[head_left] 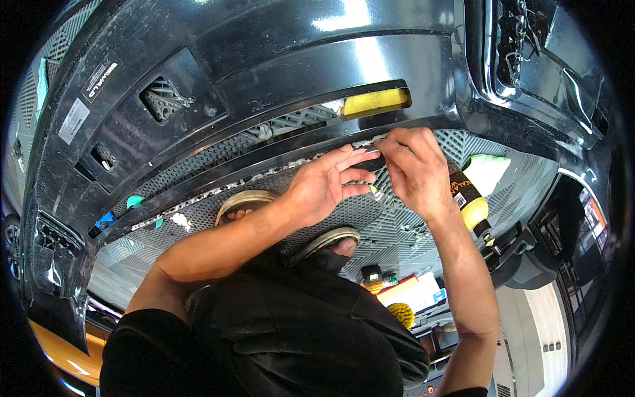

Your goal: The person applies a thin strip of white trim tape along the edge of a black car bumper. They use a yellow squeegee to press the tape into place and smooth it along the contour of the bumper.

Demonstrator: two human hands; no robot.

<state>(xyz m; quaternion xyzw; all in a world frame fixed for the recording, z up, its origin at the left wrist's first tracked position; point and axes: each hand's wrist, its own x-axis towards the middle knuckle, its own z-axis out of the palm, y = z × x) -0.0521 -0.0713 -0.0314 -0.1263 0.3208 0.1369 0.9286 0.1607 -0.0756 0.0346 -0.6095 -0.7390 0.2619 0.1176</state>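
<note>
Right hand [417, 171] curled at black panel [284, 63], closure unclear, left hand [316, 193] spread, below panel were grey floor [400, 228], two sandals [246, 197], one bottle [468, 200]

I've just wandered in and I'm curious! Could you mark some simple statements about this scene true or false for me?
1. The left hand and right hand are at the edge of the large black panel. True.
2. Both hands wear gloves. False: both are bare.
3. A pale yellow-green cloth shows beside the bottle. True.
4. The bottle is to the left of the left hand. False: it is to the right of the right hand, partly hidden.
5. The brush has yellow bristles. True.
</note>
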